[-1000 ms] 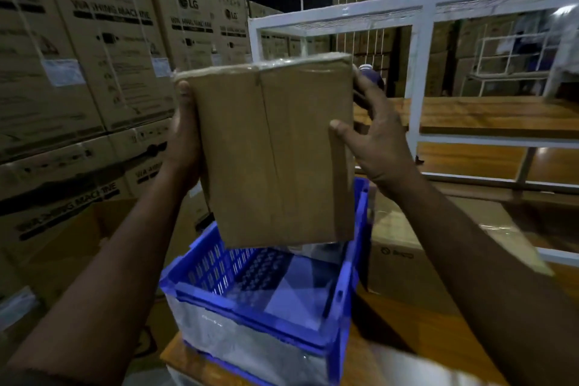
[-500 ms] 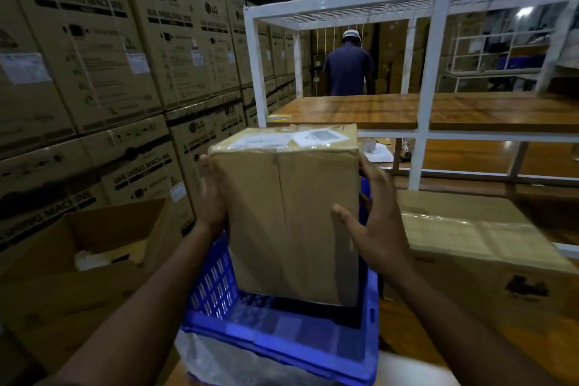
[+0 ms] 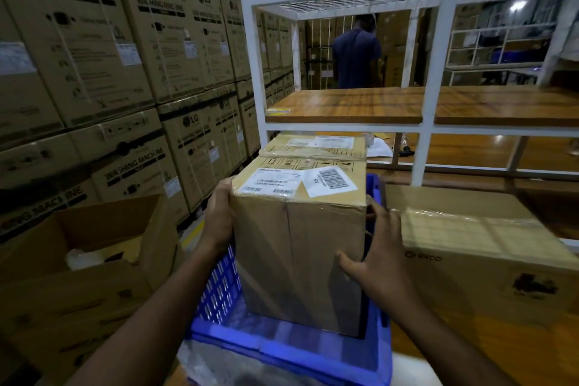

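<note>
A brown cardboard box point(image 3: 300, 247) with shipping labels on its top stands upright inside a blue plastic crate point(image 3: 282, 351). My left hand point(image 3: 219, 216) holds the box's upper left edge, fingers wrapped behind it. My right hand point(image 3: 374, 260) grips the right side, thumb on the front face and fingers round the far side. A second labelled box point(image 3: 313, 146) sits right behind it.
Stacked washing machine cartons point(image 3: 125, 72) wall off the left. An open carton point(image 3: 87, 254) sits at lower left. A taped carton point(image 3: 479, 247) lies right of the crate. A white-framed rack with wooden shelves point(image 3: 344, 103) stands ahead; a person point(image 3: 355, 53) stands beyond it.
The box came down from chest height into the blue crate, both hands holding its sides throughout. Its labelled top now shows.
</note>
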`<state>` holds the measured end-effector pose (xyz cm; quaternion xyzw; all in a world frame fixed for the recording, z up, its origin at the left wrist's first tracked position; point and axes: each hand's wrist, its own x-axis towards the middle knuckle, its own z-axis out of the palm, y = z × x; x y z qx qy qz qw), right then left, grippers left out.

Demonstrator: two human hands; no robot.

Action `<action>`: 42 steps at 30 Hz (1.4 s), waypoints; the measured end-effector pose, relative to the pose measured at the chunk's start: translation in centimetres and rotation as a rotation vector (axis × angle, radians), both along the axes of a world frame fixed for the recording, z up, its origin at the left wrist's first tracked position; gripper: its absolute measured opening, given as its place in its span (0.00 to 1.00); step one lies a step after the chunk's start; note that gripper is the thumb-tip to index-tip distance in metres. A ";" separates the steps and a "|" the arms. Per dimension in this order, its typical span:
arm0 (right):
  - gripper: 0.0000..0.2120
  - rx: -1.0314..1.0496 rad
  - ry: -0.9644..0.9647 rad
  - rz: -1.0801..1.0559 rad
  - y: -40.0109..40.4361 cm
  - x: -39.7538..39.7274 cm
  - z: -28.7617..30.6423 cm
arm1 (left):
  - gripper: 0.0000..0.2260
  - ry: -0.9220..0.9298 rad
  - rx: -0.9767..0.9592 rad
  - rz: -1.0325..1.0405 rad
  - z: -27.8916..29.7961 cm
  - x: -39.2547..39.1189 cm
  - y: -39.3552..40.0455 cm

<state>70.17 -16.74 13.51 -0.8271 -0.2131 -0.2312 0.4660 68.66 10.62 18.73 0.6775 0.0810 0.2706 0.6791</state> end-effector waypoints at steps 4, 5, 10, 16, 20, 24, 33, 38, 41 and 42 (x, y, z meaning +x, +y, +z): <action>0.50 -0.059 0.094 -0.022 -0.1 -0.1 0.6 | 0.21 -0.047 0.036 0.038 0.5 0.2 -0.3; 0.50 -0.065 0.110 -0.020 -0.1 -0.1 0.8 | 0.21 -0.061 0.041 0.042 0.5 0.2 -0.3; 0.50 -0.099 0.134 0.010 0.4 -0.5 1.5 | 0.21 -0.094 0.095 0.100 0.3 0.3 0.4; 0.53 -0.148 0.119 -0.018 0.9 -0.7 1.4 | 0.15 -0.071 0.154 0.140 -0.1 0.0 0.4; 0.56 -0.134 -0.005 -0.037 1.4 -1.2 1.6 | 0.17 -0.108 0.330 0.191 -0.3 -0.3 0.5; 0.51 -0.206 -0.184 -0.043 2.3 -0.7 4.0 | 0.18 -0.248 0.807 0.381 1.1 -0.7 0.8; 0.35 -0.428 -0.272 -0.060 2.1 0.8 6.0 | 0.20 -0.238 1.296 0.264 1.4 -1.4 -1.7; 0.33 -0.414 -0.261 -0.073 2.1 0.8 5.8 | 0.17 -0.292 1.236 0.314 0.7 -0.6 -1.9; 0.33 -0.401 -0.258 -0.055 2.0 0.7 5.9 | 0.17 -0.287 1.213 0.313 0.6 -0.5 -1.9; 0.33 -0.405 -0.260 -0.054 2.0 0.6 6.0 | 0.17 -0.281 1.219 0.312 0.6 -0.5 -1.9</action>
